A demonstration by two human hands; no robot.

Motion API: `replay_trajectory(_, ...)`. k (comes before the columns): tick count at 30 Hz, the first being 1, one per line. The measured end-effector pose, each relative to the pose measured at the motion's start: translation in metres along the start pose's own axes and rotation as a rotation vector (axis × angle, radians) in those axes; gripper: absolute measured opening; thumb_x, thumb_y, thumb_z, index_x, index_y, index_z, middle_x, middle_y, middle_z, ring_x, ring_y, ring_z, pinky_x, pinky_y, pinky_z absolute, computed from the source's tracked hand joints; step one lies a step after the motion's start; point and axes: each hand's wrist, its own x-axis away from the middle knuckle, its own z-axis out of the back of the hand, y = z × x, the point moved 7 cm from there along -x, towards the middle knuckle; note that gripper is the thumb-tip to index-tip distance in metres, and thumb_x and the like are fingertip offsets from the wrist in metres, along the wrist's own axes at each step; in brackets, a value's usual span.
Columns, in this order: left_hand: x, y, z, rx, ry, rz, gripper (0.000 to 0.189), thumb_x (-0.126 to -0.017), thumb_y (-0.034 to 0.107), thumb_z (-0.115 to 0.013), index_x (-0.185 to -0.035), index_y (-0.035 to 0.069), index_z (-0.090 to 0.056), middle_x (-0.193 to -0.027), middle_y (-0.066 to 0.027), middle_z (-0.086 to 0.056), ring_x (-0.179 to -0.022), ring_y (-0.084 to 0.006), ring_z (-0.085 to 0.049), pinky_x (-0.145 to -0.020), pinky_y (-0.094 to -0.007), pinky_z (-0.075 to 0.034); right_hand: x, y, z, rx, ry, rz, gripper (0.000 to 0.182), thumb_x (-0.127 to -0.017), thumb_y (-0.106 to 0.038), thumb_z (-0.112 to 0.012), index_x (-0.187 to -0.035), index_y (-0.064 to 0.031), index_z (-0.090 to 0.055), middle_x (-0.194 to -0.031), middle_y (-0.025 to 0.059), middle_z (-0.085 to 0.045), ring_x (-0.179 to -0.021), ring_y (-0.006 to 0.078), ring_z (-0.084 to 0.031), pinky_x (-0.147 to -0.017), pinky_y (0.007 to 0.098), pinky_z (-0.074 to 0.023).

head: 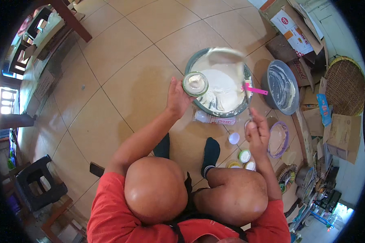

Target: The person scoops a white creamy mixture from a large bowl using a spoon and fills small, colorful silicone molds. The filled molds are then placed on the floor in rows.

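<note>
My left hand [180, 100] holds a small round cup [195, 84] with a fluted, greenish rim and pale batter inside. The cup sits at the left rim of a wide grey-green basin [189, 65] on the floor. Thick white batter [220, 86] fills much of the basin. In my right hand [258, 132] is the thin handle of a ladle [226, 56], whose bowl is motion-blurred above the basin's far side. A pink-handled utensil [257, 90] leans over the basin's right rim, its other end in the batter.
Beside the basin stands a grey bowl [281, 88] smeared with white. Nearer are a clear bottle [203, 116], a purple-rimmed tub [278, 139] and several small open jars [245, 155]. Cardboard boxes [295, 35] and a woven tray [345, 86] line the right wall. A dark stool [39, 182] stands left.
</note>
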Motion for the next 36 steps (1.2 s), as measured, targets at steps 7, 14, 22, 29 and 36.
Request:
replay_trajectory(7,0.003,-0.004,-0.005,0.008,-0.037,0.01,0.075,-0.094,0.063,-0.021,-0.138,0.004,-0.033,-0.139,-0.0146,-0.044,-0.128,-0.0291,-0.042,-0.108,-0.0471,-0.029,-0.045,0.066,0.042,0.64,0.162,0.245,0.032,-0.093,-0.016,-0.053,-0.124,-0.0136,-0.057,-0.07,0.0029,-0.057,-0.058,0.0146,-0.053,-0.057,0.0273,-0.0449)
replay_trajectory(14,0.014,-0.009,-0.029,-0.129,-0.176,0.189,0.073,-0.094,0.063,-0.023,-0.139,0.007,-0.033,-0.139,-0.0101,-0.045,-0.128,-0.0247,-0.043,-0.105,-0.0443,-0.032,-0.059,0.074,0.018,0.931,0.093,0.189,0.06,-0.077,-0.033,-0.073,-0.128,-0.0108,-0.053,-0.138,0.0169,-0.044,-0.128,0.0339,-0.041,-0.105,0.0437,-0.0332)
replay_trajectory(22,0.045,-0.058,-0.154,-0.419,-0.383,0.52,0.081,-0.091,0.067,-0.025,-0.144,0.007,-0.028,-0.144,-0.0121,-0.038,-0.132,-0.0268,-0.038,-0.105,-0.0457,-0.032,0.002,-0.056,0.01,0.946,0.018,0.477,0.095,-0.062,-0.03,-0.08,-0.144,-0.0149,-0.033,-0.123,0.017,-0.05,-0.114,0.0342,-0.049,-0.095,0.0463,-0.0381)
replay_trajectory(29,0.095,-0.107,-0.188,-0.943,-0.531,0.819,0.073,-0.094,0.059,-0.033,-0.144,0.007,-0.028,-0.143,-0.0136,-0.039,-0.127,-0.0269,-0.043,-0.101,-0.0425,-0.038,0.139,-0.006,0.108,0.795,0.453,0.318,0.089,-0.061,-0.032,-0.079,-0.139,-0.0143,-0.04,-0.115,0.0141,-0.054,-0.106,0.0338,-0.051,-0.09,0.0462,-0.038)
replay_trajectory(36,0.083,-0.044,-0.201,-1.144,-0.463,0.619,0.065,-0.095,0.052,-0.041,-0.142,0.007,-0.034,-0.139,-0.0129,-0.044,-0.123,-0.0262,-0.047,-0.1,-0.0385,-0.042,0.342,0.197,0.228,0.845,0.887,-0.517,0.086,-0.065,-0.041,-0.077,-0.136,-0.0109,-0.041,-0.117,0.019,-0.056,-0.111,0.0351,-0.051,-0.096,0.0476,-0.037)
